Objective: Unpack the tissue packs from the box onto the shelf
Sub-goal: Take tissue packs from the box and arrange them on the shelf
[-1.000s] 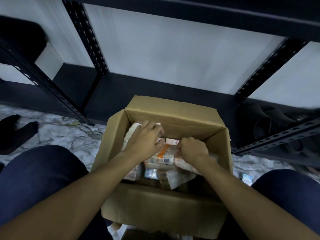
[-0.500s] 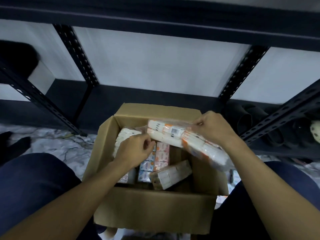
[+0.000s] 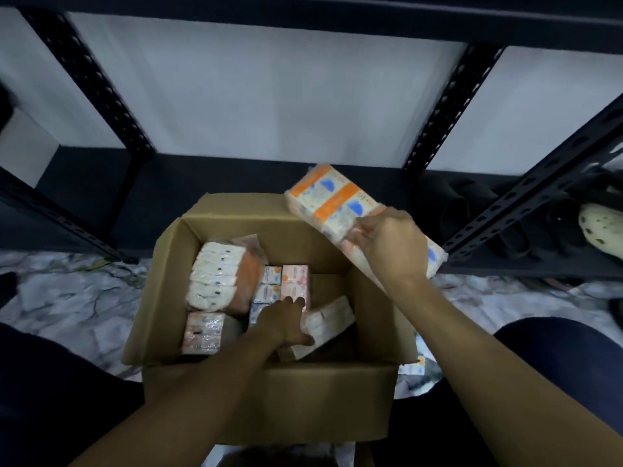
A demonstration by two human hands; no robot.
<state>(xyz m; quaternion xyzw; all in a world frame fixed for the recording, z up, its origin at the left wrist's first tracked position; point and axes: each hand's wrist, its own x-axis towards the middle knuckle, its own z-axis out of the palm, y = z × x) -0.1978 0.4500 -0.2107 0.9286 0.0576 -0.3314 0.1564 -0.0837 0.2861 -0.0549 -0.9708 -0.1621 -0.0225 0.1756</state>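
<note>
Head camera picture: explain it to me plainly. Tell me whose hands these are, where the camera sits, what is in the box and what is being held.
No machine here: a person works with two bare hands, and the camera is worn on their head, looking forward and down. That is why you see both forearms reaching away from you.

Between the person's knees a cardboard box stands open on a marbled floor, in front of a black metal shelf. Wrapped tissue packs lie inside the box.

The right hand holds a long orange-and-white tissue bundle in its grip, lifted above the box's far right corner, toward the shelf. The left hand reaches down into the box, its thumb against a tilted white pack; whether it has gripped it is unclear.

Dark slippers sit on the shelf at right.
</note>
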